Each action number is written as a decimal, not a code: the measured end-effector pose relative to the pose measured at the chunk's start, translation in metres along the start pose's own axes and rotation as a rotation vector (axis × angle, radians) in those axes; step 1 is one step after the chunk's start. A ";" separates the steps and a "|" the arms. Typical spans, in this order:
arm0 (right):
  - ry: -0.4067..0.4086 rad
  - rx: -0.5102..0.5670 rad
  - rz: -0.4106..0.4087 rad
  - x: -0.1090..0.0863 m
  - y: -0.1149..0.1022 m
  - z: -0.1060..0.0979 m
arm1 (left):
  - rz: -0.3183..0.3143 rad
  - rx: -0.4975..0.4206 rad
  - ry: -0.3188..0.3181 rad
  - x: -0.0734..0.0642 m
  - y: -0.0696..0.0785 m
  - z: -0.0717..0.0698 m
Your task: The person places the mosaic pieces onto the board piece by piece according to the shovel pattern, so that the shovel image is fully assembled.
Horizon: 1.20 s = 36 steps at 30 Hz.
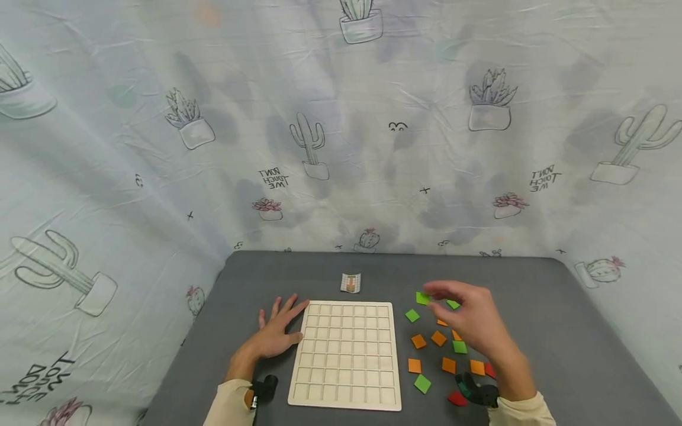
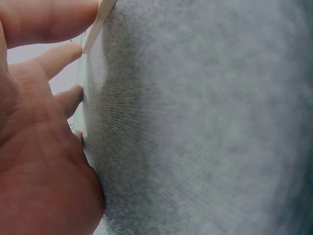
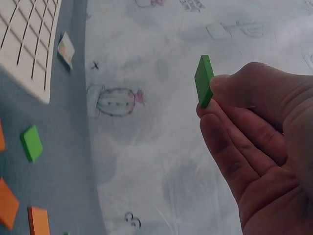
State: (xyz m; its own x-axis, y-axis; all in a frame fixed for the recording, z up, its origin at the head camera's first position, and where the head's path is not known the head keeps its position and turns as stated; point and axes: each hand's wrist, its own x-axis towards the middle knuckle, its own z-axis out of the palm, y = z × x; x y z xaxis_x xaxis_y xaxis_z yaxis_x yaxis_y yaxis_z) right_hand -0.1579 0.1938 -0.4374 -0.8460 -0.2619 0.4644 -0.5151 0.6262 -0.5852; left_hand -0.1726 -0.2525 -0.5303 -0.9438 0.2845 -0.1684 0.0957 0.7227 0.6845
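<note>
My right hand (image 1: 474,316) pinches a green square tile (image 3: 204,82) between thumb and fingertips, raised over the right side of the table. In the head view this tile shows just left of the fingertips. My left hand (image 1: 274,338) lies with fingers spread at the left edge of a pale wooden grid board (image 1: 344,354). Its thumb and index finger touch the board's edge (image 2: 99,25), seen side-on in the left wrist view. The board's square compartments hold no tiles.
Loose tiles lie right of the board: several orange tiles (image 1: 418,341), green tiles (image 1: 422,384) and red tiles (image 1: 457,398), some partly hidden by my right hand and wrist. A small printed card (image 1: 350,283) lies behind the board on the grey table (image 1: 266,275). Patterned cloth surrounds the table.
</note>
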 end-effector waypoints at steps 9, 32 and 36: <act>-0.037 0.069 -0.058 0.021 -0.007 0.023 | 0.005 0.000 -0.007 0.003 -0.001 0.001; -0.184 0.238 -0.034 0.072 -0.025 0.103 | 0.027 0.017 0.015 0.017 -0.008 -0.006; -0.202 0.253 -0.039 0.078 -0.022 0.120 | 0.033 0.014 0.006 0.022 -0.010 -0.010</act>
State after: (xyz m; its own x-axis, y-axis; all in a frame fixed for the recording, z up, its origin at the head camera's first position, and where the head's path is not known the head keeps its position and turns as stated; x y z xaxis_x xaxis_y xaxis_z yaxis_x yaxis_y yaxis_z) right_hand -0.2292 0.0715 -0.4676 -0.8220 -0.4386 0.3633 -0.5442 0.4170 -0.7279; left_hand -0.1979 -0.2598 -0.5343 -0.9420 0.3047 -0.1410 0.1316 0.7214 0.6799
